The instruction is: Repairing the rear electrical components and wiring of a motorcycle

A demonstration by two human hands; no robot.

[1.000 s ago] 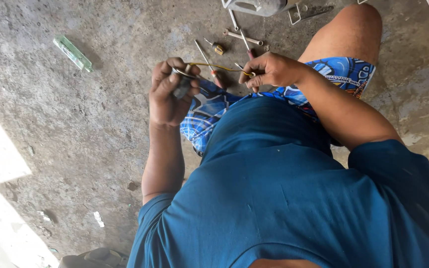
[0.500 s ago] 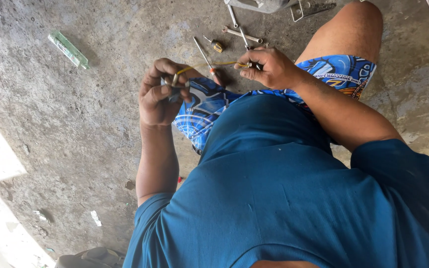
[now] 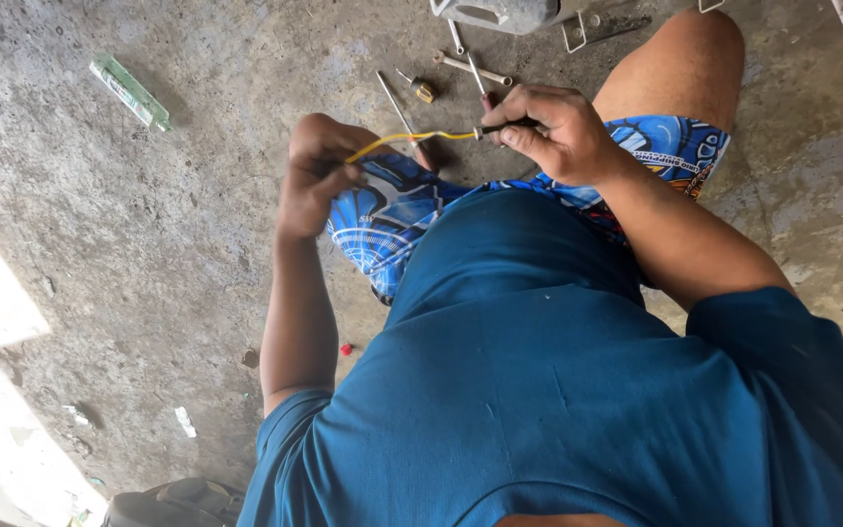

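A thin yellow wire (image 3: pixel 412 139) stretches between my two hands above my lap. My left hand (image 3: pixel 319 171) is closed around its left end. My right hand (image 3: pixel 553 132) pinches the right end, where a small dark piece sticks out of my fingers. I am squatting, in a blue shirt and blue patterned shorts (image 3: pixel 392 210), over a concrete floor.
Small metal tools (image 3: pixel 470 66), a long thin rod (image 3: pixel 394 98) and a brass-coloured bit (image 3: pixel 425 92) lie on the floor just beyond my hands. A grey device (image 3: pixel 500 12) sits at the top edge. A green packet (image 3: pixel 131 92) lies upper left. A small red cap (image 3: pixel 346 348) lies by my left arm.
My hands have drawn apart, left hand lower and right hand further right, so the yellow wire now spans a longer stretch between them.
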